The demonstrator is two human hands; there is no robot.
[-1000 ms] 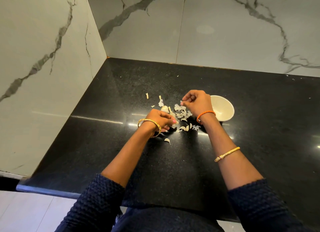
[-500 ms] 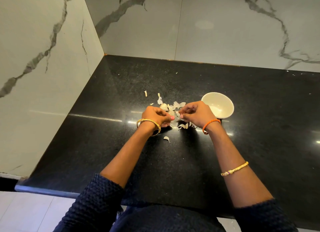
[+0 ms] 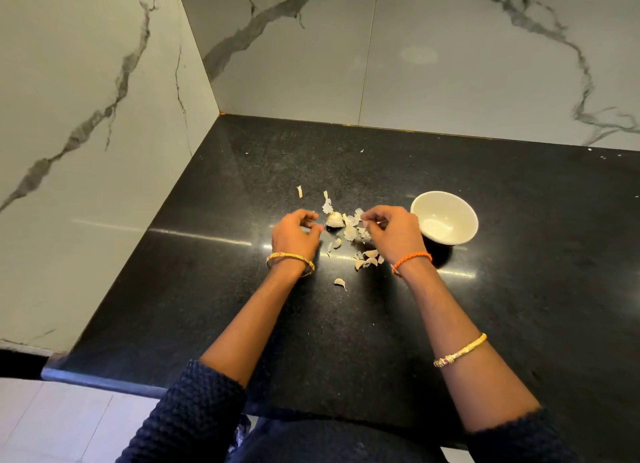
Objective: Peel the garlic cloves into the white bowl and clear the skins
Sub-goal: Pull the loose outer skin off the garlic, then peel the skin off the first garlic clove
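With my right hand (image 3: 391, 236) pinching a thin skin and my left hand (image 3: 294, 236) curled, maybe around a clove, beside the garlic head (image 3: 334, 219), I should peel gently, near the white bowl (image 3: 446, 220).

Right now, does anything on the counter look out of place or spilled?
Yes. Garlic skins lie scattered on the black counter between the hands, and stray bits sit apart: one at, one nearer the person at. The white bowl stands upright, apparently holding no cloves.
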